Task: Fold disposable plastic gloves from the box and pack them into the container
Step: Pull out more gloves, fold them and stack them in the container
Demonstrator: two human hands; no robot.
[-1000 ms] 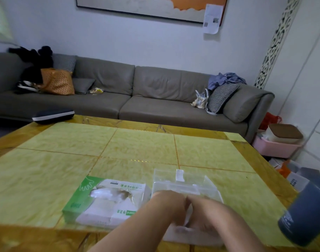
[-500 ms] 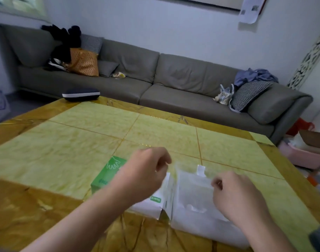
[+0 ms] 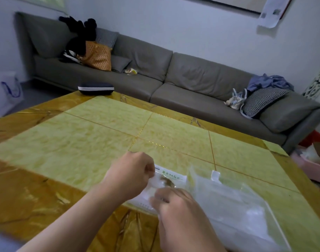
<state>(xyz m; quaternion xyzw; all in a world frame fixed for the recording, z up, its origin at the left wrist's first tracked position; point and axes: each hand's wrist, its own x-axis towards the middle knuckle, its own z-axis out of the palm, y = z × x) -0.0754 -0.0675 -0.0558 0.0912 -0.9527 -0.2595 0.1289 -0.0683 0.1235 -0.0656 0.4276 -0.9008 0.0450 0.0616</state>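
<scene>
Head cam looks down over a big table (image 3: 86,146) with a yellow-green marbled top, cut into panels by thin gold lines and framed by a darker amber border. Both hands are working right at the near edge. The left hand (image 3: 130,176) is curled up, fingertips pinching a bit of thin clear plastic at the opening of the glove box (image 3: 171,176). That box lies flat on the table, mostly hidden under the hands, only its white top with green print showing. The right hand (image 3: 177,206) is just below it, fingers bent in toward the same clear film, so it looks like it's pinching a glove (image 3: 156,182) too, though it's blurry. Just beside the box on the right sits the clear plastic container (image 3: 237,206), see-through with a little white tab at its far edge.

Room-wise: a long grey sofa (image 3: 191,79) runs along the wall behind the table. On its left end there's an orange bag (image 3: 98,58) with dark clothing piled behind it, and on the right end a houndstooth cushion (image 3: 262,100) with blue fabric above it. A dark zip case (image 3: 95,88) with a white stripe sits at the table's far left corner. A white shopping bag (image 3: 6,93) stands on the floor at left, and a pink bin (image 3: 308,166) is at right.
</scene>
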